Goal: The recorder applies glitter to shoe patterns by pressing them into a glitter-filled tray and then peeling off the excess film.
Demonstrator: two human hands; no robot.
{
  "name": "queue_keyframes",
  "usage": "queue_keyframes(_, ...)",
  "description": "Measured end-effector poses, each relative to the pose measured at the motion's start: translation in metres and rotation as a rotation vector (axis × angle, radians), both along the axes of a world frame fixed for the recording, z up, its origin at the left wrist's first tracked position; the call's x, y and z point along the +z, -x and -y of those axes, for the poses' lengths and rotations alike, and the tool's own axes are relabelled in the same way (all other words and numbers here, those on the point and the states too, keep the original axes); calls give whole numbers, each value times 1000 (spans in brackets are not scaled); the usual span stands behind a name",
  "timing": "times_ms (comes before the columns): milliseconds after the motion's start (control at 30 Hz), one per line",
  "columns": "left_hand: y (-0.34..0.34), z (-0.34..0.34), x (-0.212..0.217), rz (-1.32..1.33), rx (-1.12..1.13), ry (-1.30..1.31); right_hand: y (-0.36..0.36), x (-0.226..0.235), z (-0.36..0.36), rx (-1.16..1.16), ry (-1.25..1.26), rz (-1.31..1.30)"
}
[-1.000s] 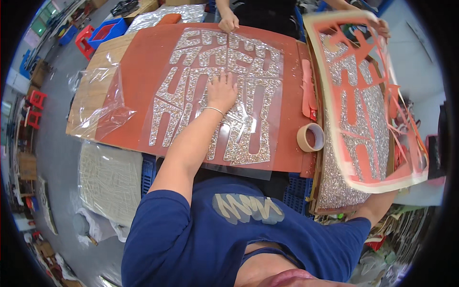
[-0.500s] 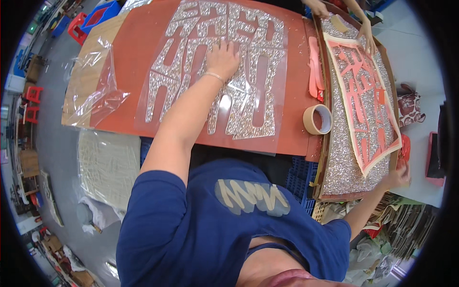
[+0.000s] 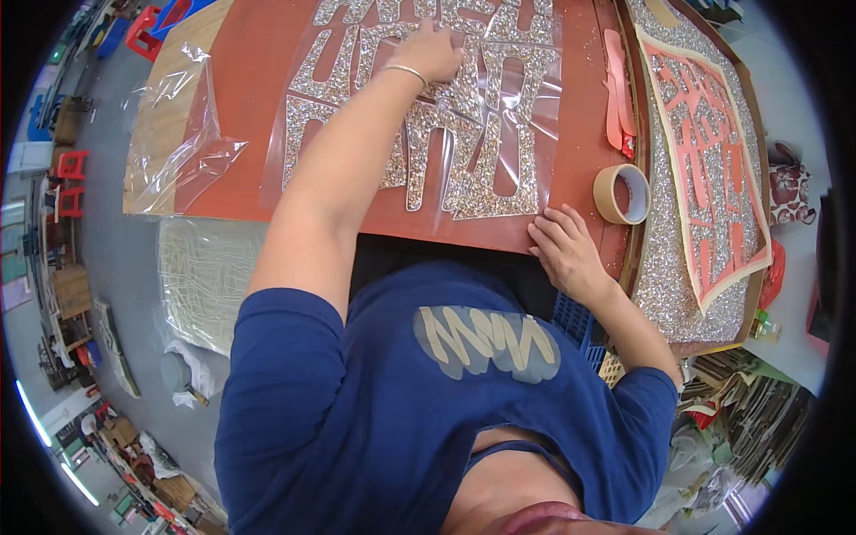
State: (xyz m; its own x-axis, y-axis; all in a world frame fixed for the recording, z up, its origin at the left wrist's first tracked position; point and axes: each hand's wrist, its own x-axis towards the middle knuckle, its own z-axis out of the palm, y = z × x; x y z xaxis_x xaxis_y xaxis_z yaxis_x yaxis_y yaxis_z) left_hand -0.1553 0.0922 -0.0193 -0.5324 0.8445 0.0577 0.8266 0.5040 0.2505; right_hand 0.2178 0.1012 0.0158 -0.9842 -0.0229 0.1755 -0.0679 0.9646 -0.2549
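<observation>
Fingertips of the right hand (image 3: 566, 254), toward one o'clock, meet the near corner of the clear film (image 3: 551, 147); whether they pinch it, I cannot tell. A tape roll (image 3: 608, 196) sits just beyond, where a careless wrist could knock it. Toward twelve, the film and its glitter pieces (image 3: 473, 194) lie on a red board (image 3: 241, 98). Farther out, the left hand (image 3: 432, 53) rests on them, grasping nothing visible. An uneven tug at the corner could crease the film or skew the pieces.
</observation>
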Motion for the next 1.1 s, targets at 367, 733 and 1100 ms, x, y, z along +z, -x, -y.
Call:
queue_keyframes(367, 92, 61, 107, -49, 49, -437, 12, -13, -1, -192, 284, -185)
queue_keyframes(733, -142, 249, 22, 110, -292, -333, 9, 7, -33, -425, 709, 33)
queue_keyframes(1100, -154, 254, -4, 56, -251, -457, -152, -10, -56, -1106, -87, 243)
